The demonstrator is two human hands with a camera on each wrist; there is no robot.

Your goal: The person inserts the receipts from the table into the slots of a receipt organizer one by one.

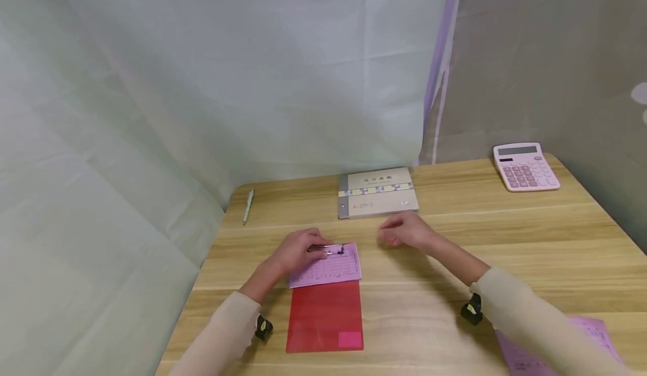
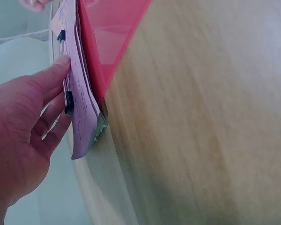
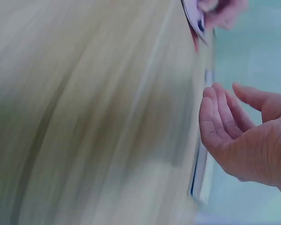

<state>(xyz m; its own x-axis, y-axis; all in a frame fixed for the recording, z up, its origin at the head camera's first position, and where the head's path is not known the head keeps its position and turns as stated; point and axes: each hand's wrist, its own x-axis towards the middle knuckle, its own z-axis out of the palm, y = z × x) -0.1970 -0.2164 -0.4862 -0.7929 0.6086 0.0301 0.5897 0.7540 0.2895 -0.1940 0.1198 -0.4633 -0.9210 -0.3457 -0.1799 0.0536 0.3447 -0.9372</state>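
My left hand (image 1: 298, 250) is at the top of a stack of purple printed forms (image 1: 328, 269). Its thumb and fingers pinch a metal clip (image 1: 333, 249) with black ends, seen closer in the left wrist view as the clip (image 2: 69, 101) along the edge of the forms (image 2: 84, 117). Beneath the forms lies a translucent red file folder (image 1: 323, 314) with a small pink label. To the right, my right hand (image 1: 406, 231) hovers over the table with fingers loosely bent and nothing in them, as the right hand (image 3: 243, 126) in its wrist view confirms.
A beige account book (image 1: 379, 196) with a grey spine lies at the back of the wooden table (image 1: 429, 303). A pale pen (image 1: 248, 207) is at the back left, a pink calculator (image 1: 527, 168) at the back right. More purple forms (image 1: 591, 331) lie under the right forearm.
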